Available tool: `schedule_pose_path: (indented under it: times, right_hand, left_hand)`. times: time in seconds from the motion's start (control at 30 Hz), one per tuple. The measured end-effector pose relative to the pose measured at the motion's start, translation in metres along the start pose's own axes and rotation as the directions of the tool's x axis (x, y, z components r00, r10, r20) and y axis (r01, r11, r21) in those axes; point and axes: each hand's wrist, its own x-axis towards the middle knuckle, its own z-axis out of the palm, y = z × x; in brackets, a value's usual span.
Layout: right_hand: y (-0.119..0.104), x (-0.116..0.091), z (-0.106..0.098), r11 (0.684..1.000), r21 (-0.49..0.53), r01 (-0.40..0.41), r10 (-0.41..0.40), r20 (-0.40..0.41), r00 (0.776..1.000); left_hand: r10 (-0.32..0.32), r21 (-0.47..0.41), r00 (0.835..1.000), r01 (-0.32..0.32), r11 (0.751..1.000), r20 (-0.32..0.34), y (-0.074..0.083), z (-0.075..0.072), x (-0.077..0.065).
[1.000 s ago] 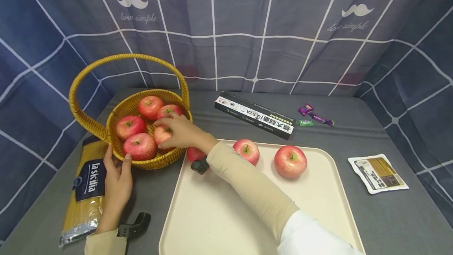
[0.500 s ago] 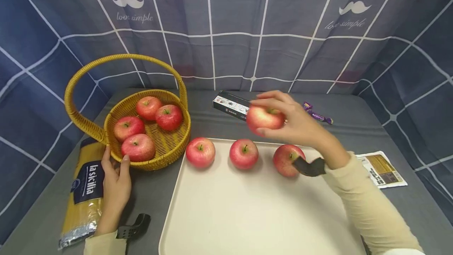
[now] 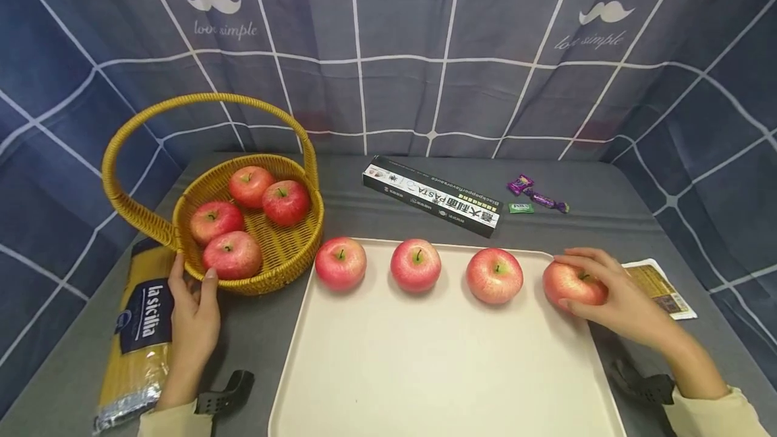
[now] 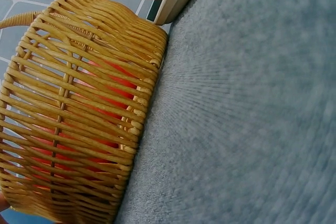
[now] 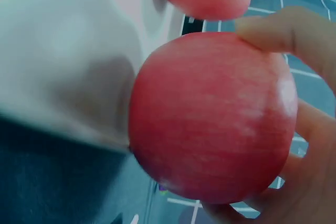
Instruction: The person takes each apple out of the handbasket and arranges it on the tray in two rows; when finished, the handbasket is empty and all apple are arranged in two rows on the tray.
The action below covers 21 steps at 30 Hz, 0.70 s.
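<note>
My right hand [image 3: 625,295] holds an apple [image 3: 572,283] at the tray's far right corner. In the right wrist view, the thumb and fingers [image 5: 315,129] curve round that red apple [image 5: 210,119], which is low over the tray's edge. My left hand [image 3: 193,322] rests against the near left side of the yellow woven basket [image 3: 285,272], thumb and fingers spread and fairly straight at the rim. Several apples [image 3: 233,255] lie inside the basket. Three more stand in a row along the cream tray's far edge: a left apple [image 3: 340,264], a middle apple [image 3: 415,266] and a right apple [image 3: 494,276].
A spaghetti packet [image 3: 139,329] lies left of the basket, partly under its handle side. Behind the tray [image 3: 425,363] lies a black pasta box [image 3: 434,195], with wrapped candies [image 3: 540,199] beside it. A foil pouch [image 3: 662,288] is partly hidden by my right hand.
My right hand has taken an apple out of the basket and carried it rightward across to the tray's far right corner. The left hand has stayed at the basket.
</note>
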Motion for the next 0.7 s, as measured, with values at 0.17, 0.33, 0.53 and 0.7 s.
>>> schedule_pose_path:
  times: [0.17, 0.33, 0.53, 0.7]
  right_hand:
    - [-0.006, -0.002, 0.009, 0.999, -0.050, 0.004, -0.003, 0.021, 1.000]
    - [-0.009, 0.001, 0.013, 0.997, -0.083, 0.004, 0.000, 0.046, 0.999]
    - [-0.012, 0.002, 0.012, 0.993, -0.114, 0.009, -0.001, 0.071, 0.997]
    - [-0.020, 0.008, 0.003, 0.998, -0.068, 0.008, -0.006, 0.035, 0.999]
  left_hand:
    - [0.015, -0.003, 1.000, -0.015, 1.000, 0.001, 0.000, 0.001, 0.000]
    - [0.004, -0.001, 1.000, -0.004, 1.000, 0.001, 0.000, 0.001, 0.000]
    - [-0.005, 0.007, 1.000, 0.005, 1.000, 0.003, 0.000, -0.001, 0.000]
    - [-0.001, 0.008, 1.000, 0.001, 1.000, 0.012, 0.000, 0.000, 0.001]
